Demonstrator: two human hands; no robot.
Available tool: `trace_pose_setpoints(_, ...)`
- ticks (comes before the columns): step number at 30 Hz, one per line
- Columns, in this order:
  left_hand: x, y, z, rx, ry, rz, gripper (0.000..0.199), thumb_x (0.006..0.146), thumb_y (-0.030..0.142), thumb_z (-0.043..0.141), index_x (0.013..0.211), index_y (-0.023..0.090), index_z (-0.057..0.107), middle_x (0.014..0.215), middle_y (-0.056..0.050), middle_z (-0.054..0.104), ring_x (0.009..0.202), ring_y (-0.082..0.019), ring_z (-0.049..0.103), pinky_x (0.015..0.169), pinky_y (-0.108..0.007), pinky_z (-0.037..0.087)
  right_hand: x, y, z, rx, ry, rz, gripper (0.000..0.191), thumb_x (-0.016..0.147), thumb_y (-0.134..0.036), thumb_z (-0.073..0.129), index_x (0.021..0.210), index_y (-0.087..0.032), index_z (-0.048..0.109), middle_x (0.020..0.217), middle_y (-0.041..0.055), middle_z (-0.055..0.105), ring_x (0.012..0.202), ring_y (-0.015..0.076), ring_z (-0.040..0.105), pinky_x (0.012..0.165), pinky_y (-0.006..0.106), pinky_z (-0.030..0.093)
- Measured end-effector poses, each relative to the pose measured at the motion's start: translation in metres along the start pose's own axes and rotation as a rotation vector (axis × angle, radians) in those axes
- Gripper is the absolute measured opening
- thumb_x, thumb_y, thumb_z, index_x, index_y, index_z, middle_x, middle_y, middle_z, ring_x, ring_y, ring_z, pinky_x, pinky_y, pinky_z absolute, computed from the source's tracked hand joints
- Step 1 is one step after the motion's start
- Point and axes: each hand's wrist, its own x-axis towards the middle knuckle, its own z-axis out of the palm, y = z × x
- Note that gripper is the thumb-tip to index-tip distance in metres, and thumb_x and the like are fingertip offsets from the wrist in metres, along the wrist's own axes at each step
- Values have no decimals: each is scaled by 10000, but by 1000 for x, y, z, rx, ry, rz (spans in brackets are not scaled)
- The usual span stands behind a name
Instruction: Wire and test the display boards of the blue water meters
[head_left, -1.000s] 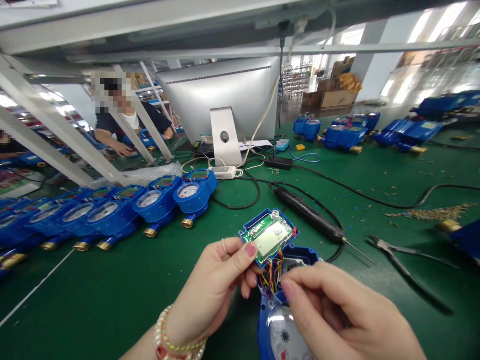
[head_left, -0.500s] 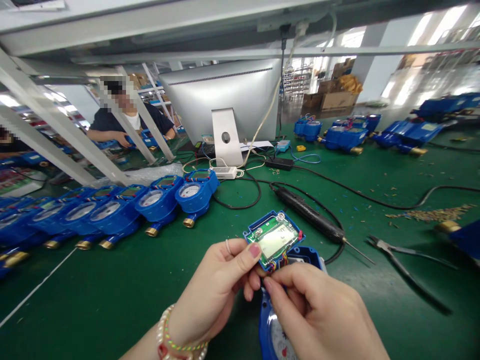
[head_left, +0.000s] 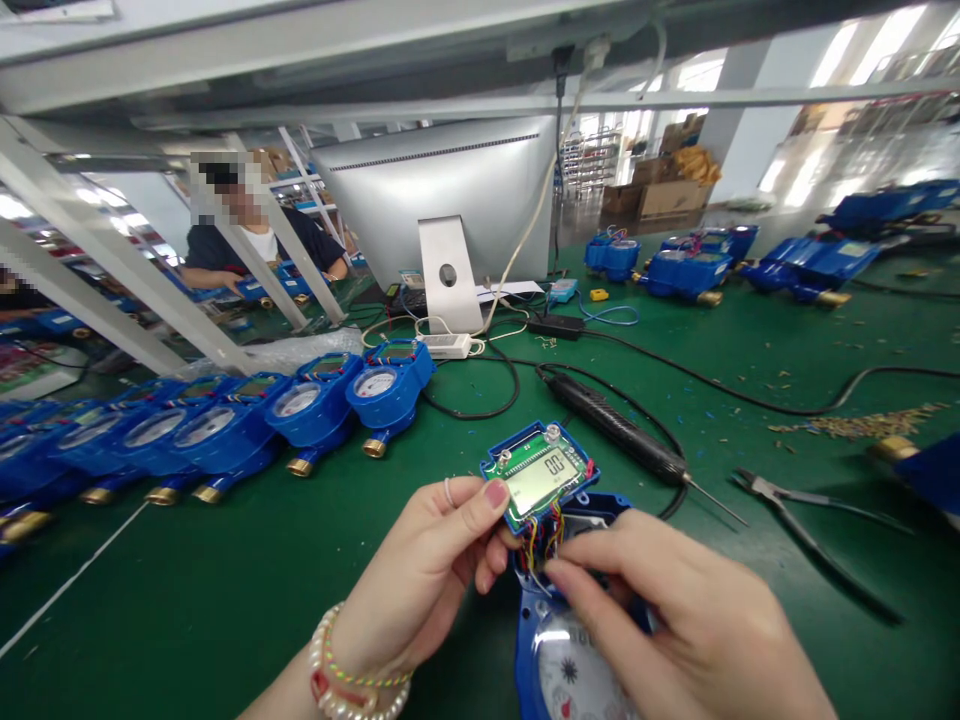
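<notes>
The right hand point(head_left: 675, 590) has just drawn back a little, toward the near right, and that uncovers the coloured wires point(head_left: 534, 548) running from the circuit board point(head_left: 536, 450) down into the blue meter point(head_left: 529, 630). To my eye this means the wiring can now be seen and reached, and that it is still being sorted rather than finished, since the board stands lifted and tilted off the meter.

The left hand point(head_left: 450, 540) has the board by its near left corner, thumb pressed on top beside the small screen point(head_left: 541, 483) and fingers curled under. The right thumb and forefinger are drawn close together among the wires; whether a strand is caught between them I can't tell from here. The meter sits on the green table point(head_left: 247, 600) at the near edge, partly behind the right hand.

Against half a second ago, the board has slipped slightly left, and the screen's figures, broken then, look like zeros now. The screwdriver point(head_left: 615, 425) and pliers point(head_left: 780, 495) lie untouched to the right, as they did, and the row of finished-looking meters point(head_left: 225, 425) at left is unaltered.
</notes>
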Motion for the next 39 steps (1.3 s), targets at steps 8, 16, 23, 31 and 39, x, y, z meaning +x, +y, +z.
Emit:
trace_pose_setpoints(8, 0, -1, 0, 23, -18, -19, 283, 754, 319, 760, 625, 100, 637, 494, 10, 569, 404, -27, 437, 388, -102, 333, 23, 4, -5, 69, 151, 130, 513, 823, -318, 615, 1312, -248, 480, 1365, 45, 462, 1250, 214, 454, 1044, 374, 429)
trace_pose_setpoints(16, -1, -1, 1, 15, -17, -26, 277, 740, 318, 773, 628, 100, 643, 505, 9, 582, 399, -24, 438, 383, -97, 350, 25, -4, 4, 370, 16, 337, 584, 769, -263, 584, 1335, -288, 442, 1261, 43, 559, 1056, 232, 605, 968, 459, 493)
trace_pose_setpoints(23, 0, -1, 0, 28, -24, -22, 285, 746, 328, 768, 634, 100, 639, 501, 10, 574, 402, -25, 439, 383, -96, 343, 26, -1, 6, 421, 18, 375, 606, 765, -257, 594, 1343, -317, 424, 1287, 32, 532, 1049, 233, 601, 975, 452, 486)
trace_pose_setpoints(31, -1, -3, 3, 22, -19, -10, 303, 718, 329, 791, 603, 93, 639, 475, 11, 567, 387, -19, 425, 385, -94, 336, 23, -3, 8, 518, -28, 438, 592, 796, -283, 579, 1349, -354, 380, 1324, 24, 487, 1100, 254, 566, 984, 500, 472)
trace_pose_setpoints(39, 0, -5, 4, 29, -16, -5, 320, 712, 348, 794, 607, 92, 634, 478, 8, 570, 381, -18, 429, 388, -97, 334, 21, -5, 12, 402, 17, 321, 574, 836, -247, 486, 1384, -306, 322, 1433, 21, 377, 1245, 233, 463, 1072, 469, 409)
